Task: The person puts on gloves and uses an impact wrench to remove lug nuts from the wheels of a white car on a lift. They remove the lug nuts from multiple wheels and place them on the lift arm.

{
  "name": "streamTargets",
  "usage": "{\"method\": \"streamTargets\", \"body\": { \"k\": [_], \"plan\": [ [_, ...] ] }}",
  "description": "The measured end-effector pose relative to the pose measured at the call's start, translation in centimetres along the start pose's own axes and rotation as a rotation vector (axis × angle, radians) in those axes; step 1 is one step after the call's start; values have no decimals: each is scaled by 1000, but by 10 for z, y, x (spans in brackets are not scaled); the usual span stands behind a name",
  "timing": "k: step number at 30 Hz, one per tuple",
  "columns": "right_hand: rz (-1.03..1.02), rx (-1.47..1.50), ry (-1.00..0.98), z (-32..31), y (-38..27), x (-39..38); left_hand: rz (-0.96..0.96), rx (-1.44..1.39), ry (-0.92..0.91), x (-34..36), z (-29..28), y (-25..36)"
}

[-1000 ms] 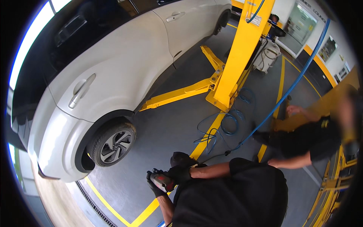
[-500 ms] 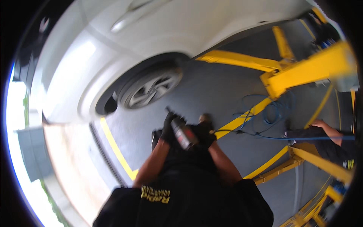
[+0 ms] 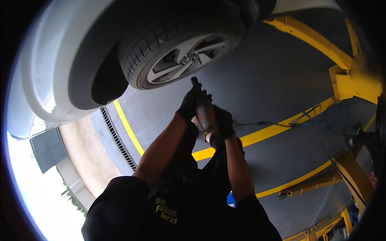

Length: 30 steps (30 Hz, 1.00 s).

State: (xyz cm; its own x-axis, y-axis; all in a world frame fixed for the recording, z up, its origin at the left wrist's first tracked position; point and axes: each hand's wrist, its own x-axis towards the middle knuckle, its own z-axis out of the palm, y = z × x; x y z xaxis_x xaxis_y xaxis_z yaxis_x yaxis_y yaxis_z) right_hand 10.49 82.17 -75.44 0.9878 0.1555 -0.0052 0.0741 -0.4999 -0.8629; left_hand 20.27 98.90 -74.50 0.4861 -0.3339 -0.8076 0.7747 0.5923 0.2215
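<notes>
An impact wrench (image 3: 206,114) with a dark socket (image 3: 195,81) at its front end is held in both my black-gloved hands. My left hand (image 3: 189,103) is wrapped round the front of its body, just behind the socket. Around the rear of the tool, my right hand (image 3: 223,122) is closed; its grip is partly hidden. The socket points up at the car wheel (image 3: 177,76), which has a silver spoked rim and a black tyre, and stays apart from it. Some lug nuts show faintly round the hub (image 3: 189,57).
The white car (image 3: 44,80) overhangs at upper left. Yellow lift arms (image 3: 317,38) and a lift base (image 3: 354,86) stand at right. A dark air hose (image 3: 261,123) runs right from the tool to blue coils (image 3: 321,116). A drain grate (image 3: 116,136) crosses the floor at left.
I have come closer to the wheel, which now looks larger and overhead. Both hands have raised the impact wrench forward toward it. The person at right is now mostly out of sight.
</notes>
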Motion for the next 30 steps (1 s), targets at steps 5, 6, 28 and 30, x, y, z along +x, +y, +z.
{"method": "streamTargets", "body": {
  "k": [5, 6, 28, 30],
  "plan": [
    [-98, 74, 141, 101, 77, 54, 206, 115, -33, 81, -62, 38],
    [-137, 77, 146, 114, 92, 72, 253, 130, -78, 99, -73, 49],
    [-433, -132, 192, 243, 248, 147, 450, 83, -488, 219, -156, 88],
    [-467, -155, 212, 241, 259, 150, 488, 110, -447, 221, -148, 88]
  ]
}}
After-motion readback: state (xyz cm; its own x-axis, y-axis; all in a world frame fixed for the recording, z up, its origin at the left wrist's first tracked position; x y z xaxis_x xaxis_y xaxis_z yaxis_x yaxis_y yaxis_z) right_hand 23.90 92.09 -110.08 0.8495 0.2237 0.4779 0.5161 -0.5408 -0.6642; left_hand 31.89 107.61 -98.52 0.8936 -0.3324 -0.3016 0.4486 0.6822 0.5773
